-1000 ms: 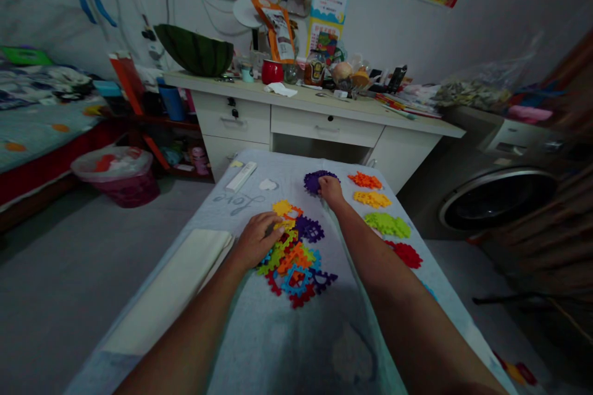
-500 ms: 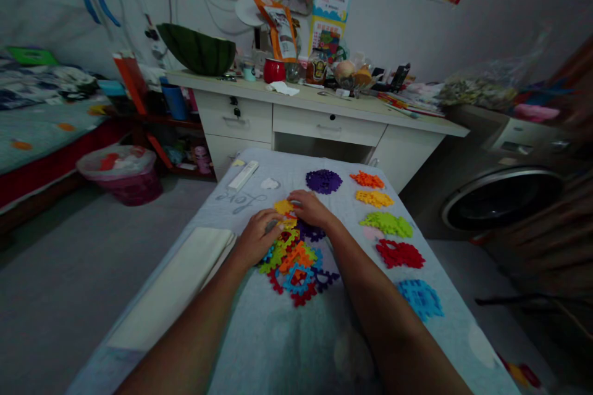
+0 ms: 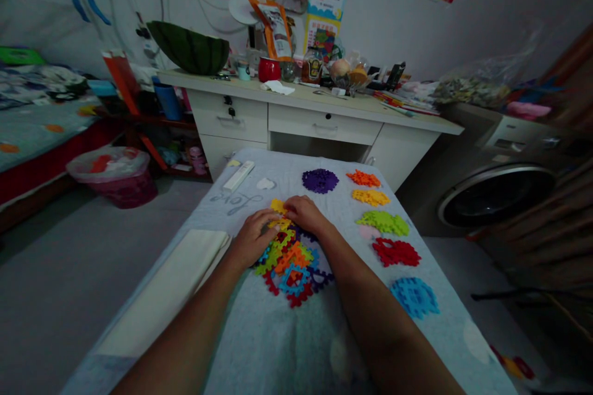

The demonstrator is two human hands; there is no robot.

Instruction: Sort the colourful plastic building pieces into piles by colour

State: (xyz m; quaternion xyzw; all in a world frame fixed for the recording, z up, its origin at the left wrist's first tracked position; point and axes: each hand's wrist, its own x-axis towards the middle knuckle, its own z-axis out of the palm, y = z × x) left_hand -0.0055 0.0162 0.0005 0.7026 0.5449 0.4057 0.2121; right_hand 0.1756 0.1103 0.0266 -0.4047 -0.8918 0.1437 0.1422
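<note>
A mixed pile of coloured interlocking plastic pieces lies on a cloth-covered table. My left hand rests on the pile's left edge, fingers curled on the pieces. My right hand sits at the pile's far edge, fingers bent over a yellow piece. Sorted heaps lie to the right: purple, orange, yellow, green, red and blue.
A folded white cloth lies at the table's left edge, a white remote at the far left. Beyond stands a cluttered white desk with a halved watermelon. A washing machine is on the right, a pink bin on the left.
My right hand has drawn back from the purple heap to the far edge of the mixed pile, beside my left hand. The left hand has hardly moved.
</note>
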